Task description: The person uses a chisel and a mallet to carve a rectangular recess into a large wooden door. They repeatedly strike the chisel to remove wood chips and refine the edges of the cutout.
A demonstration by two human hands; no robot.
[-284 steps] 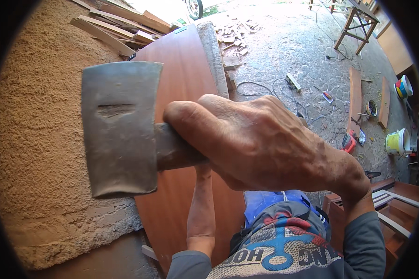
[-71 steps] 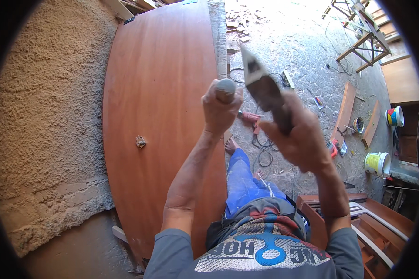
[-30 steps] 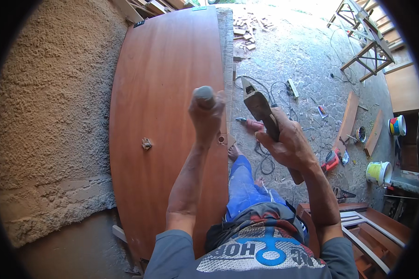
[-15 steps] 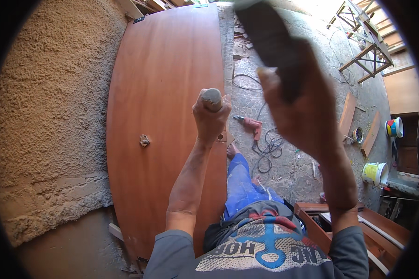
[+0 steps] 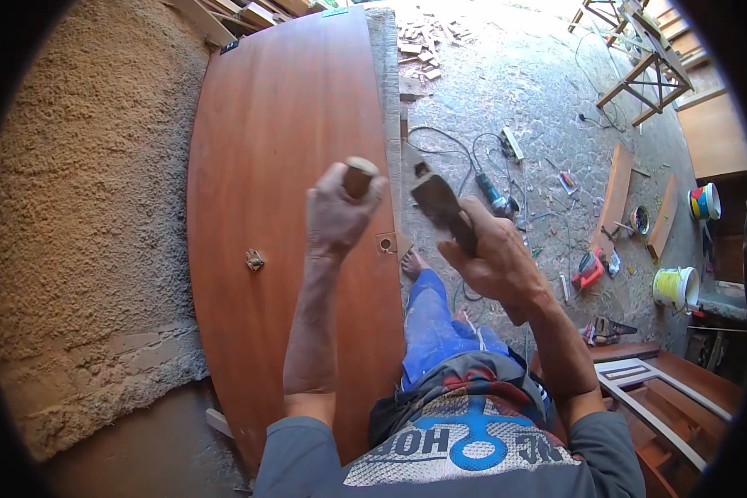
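My left hand [image 5: 340, 212] is closed around a chisel [image 5: 358, 178] above a brown wooden door [image 5: 266, 357]. Only the round butt of its handle shows; the blade is hidden below my fist. My right hand [image 5: 498, 253] grips a dark hammer [image 5: 440, 199] by its handle. Its blocky head, partly blurred, is to the right of the chisel and apart from it. Near the door's right edge, just below my left hand, is a shallow cut recess [image 5: 386, 243] with a round hole. A small clump of shavings [image 5: 254, 261] lies on the door's left part.
A rough wall [image 5: 100, 207] runs along the left. On the floor at right are an angle grinder [image 5: 496, 197], a power strip [image 5: 512, 144], a red power tool [image 5: 589, 270], cords and planks [image 5: 614, 191]. A white bucket [image 5: 676, 286] stands farther right. My bare foot [image 5: 413, 264] is beside the door.
My right hand has come down and leftward from its raised position with the hammer. My left hand has shifted left with the chisel. The view has turned slightly, bringing more floor tools into sight.
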